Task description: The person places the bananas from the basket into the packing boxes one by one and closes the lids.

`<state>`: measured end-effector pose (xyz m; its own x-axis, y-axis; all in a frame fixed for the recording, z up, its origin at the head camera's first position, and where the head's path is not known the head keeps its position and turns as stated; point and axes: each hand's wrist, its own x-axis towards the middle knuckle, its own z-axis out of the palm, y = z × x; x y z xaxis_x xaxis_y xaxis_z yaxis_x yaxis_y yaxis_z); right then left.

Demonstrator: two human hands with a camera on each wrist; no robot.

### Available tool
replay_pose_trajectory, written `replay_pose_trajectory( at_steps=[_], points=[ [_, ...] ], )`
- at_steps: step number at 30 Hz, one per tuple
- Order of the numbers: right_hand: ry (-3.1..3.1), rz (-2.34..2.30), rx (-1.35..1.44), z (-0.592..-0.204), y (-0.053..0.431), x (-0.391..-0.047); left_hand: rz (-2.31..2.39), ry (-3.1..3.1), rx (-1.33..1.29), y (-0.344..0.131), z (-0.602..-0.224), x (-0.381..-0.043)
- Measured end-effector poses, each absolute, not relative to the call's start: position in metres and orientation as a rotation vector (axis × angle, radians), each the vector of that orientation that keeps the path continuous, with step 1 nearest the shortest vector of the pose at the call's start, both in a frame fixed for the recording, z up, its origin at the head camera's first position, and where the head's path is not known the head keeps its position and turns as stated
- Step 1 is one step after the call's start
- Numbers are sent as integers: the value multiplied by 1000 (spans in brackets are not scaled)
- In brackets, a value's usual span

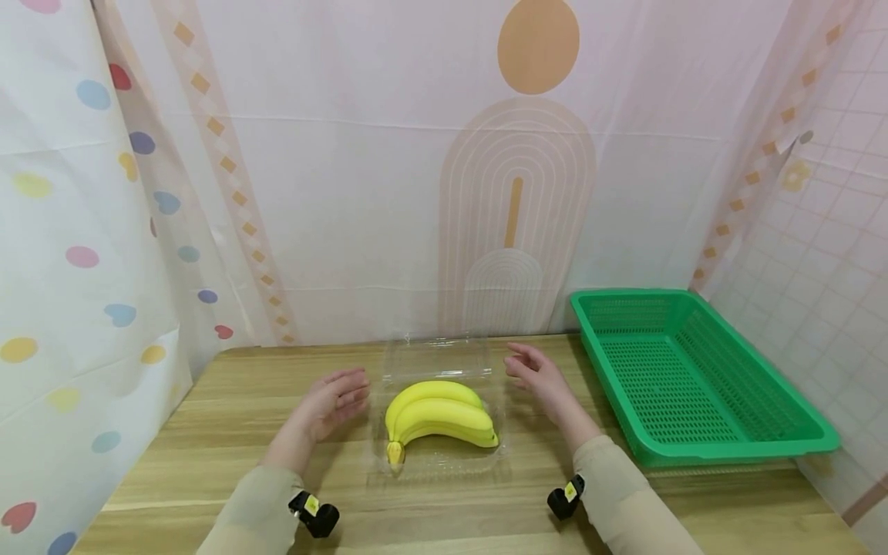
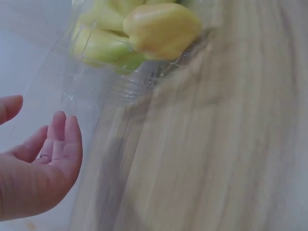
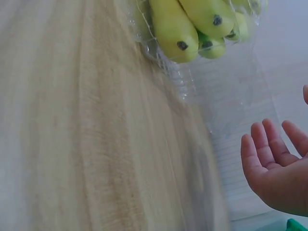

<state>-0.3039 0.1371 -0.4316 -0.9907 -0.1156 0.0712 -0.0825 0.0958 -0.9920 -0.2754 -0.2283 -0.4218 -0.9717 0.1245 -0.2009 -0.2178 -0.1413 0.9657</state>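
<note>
A bunch of yellow bananas (image 1: 440, 417) lies in a clear plastic clamshell box (image 1: 451, 465), its see-through lid (image 1: 437, 359) raised at the back. The stem end points to the front left. Just left of the box is my left hand (image 1: 334, 402), its fingers loosely bent and holding nothing. My right hand (image 1: 541, 378) hovers off the box's right side, also holding nothing. In the left wrist view, the stem end (image 2: 161, 31) shows beyond the relaxed fingers of that hand. Dark banana tips (image 3: 182, 45) face the right hand in the right wrist view.
On the right of the wooden table (image 1: 444, 520) stands a green perforated plastic basket (image 1: 735, 453), with nothing visible inside. A patterned curtain (image 1: 361, 200) hangs along the table's back edge, and a dotted one (image 1: 90, 308) hangs at the left.
</note>
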Motion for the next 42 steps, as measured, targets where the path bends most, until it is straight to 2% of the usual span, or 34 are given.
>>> replay_pose_trajectory(
  at_steps=[21,42],
  points=[
    [1998,-2167,-108,-440,129,-329,2195,1837,-274,-218,-421,-307],
    [1922,-2179,-99,-431,119,-341,2298,1768,-189,-210,-413,-319]
  ],
)
